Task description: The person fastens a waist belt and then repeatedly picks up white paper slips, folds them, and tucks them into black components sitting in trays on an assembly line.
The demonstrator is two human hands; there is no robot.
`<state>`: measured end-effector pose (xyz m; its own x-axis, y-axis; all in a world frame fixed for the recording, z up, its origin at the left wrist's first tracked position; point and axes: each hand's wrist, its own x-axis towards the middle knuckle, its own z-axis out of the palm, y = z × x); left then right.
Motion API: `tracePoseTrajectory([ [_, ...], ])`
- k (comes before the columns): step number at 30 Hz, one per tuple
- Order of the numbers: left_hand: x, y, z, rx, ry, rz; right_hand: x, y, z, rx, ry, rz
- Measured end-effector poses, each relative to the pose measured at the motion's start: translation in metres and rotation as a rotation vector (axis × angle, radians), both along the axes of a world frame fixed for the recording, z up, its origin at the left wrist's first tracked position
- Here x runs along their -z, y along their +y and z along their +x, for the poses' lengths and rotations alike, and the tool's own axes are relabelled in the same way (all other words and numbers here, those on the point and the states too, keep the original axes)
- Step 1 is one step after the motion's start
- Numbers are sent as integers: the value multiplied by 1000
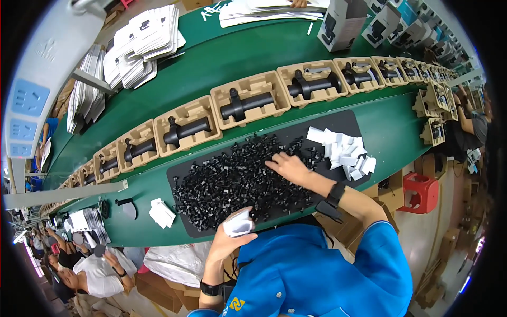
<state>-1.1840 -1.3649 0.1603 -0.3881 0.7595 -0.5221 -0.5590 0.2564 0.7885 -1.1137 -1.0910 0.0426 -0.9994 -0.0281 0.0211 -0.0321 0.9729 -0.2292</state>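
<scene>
At the near edge of the mat, my left hand is closed around a small white paper packet. My right hand rests at the right part of a wide pile of small black plastic parts, fingers stretched toward the parts and slightly apart. No part can be made out between those fingers. The pile covers much of a dark mat. Just right of it lies a loose heap of white packets like the one in my left hand.
Behind the mat, a row of cardboard trays holds black devices on the green table. White flat cartons are stacked at far left, printed boxes at far right. A red stool stands right. Other people work along both sides.
</scene>
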Motion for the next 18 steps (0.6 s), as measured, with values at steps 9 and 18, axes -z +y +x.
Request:
tracePoseTrajectory([
  [9,-8,8,-3,-204,-150,89,14,-17,-15,-38,-41,201],
  [18,-27,9,-16,-50,-43,86,-157,-37,-8,247,-216,-1055],
])
